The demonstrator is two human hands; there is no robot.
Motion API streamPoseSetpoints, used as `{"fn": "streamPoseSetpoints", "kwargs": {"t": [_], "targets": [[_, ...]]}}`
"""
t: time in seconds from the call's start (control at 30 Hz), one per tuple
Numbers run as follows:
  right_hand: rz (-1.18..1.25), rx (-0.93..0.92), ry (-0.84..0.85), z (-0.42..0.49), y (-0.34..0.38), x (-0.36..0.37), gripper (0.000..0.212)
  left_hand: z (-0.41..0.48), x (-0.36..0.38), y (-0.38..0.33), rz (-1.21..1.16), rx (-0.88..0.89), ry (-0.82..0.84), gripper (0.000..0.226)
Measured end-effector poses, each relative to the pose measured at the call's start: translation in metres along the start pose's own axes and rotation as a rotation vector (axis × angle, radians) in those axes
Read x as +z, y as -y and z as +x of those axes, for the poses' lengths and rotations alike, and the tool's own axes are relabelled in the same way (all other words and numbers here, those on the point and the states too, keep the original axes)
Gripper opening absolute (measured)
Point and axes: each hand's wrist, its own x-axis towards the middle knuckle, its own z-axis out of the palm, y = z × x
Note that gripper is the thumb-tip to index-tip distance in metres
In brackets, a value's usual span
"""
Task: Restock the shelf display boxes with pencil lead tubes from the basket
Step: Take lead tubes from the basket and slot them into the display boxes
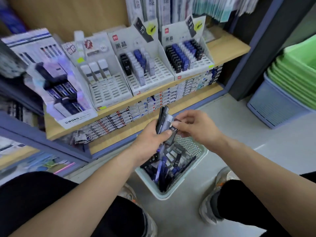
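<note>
The person crouches with the basket on the floor between their shoes, and it holds plenty of loose pencil lead tubes, so I'd judge the job well short of done. Just above the basket's far rim, the left hand is curled round a bundle of dark tubes standing upright. The right hand pinches one tube marked 0.7 at the edge of that bundle.

Beyond the hands, the lower shelf's front edge juts out close by, with small cartons stacked behind it, so any reach has to rise over that lip. On the upper shelf the right display box is mostly filled. The middle display box has several rows standing and many front slots bare. The left display box carries only three pale tubes. To the right there is open floor, as far as the stacked green baskets.
</note>
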Motion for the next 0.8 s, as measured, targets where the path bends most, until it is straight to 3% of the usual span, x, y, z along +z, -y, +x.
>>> {"fn": "streamPoseSetpoints", "kwargs": {"t": [0.27, 0.63, 0.8], "targets": [[0.093, -0.008, -0.25, -0.012, 0.003, -0.004, 0.005, 0.0, 0.001, -0.014, -0.116, -0.02, -0.038, 0.031], [0.161, -0.012, -0.152, -0.002, -0.003, -0.01, 0.011, 0.014, 0.015, -0.015, -0.25, -0.025, 0.001, 0.023], [0.2, -0.041, -0.135, 0.009, 0.023, -0.017, 0.016, 0.01, 0.0, -0.034, -0.138, 0.024, -0.001, 0.026]]}}
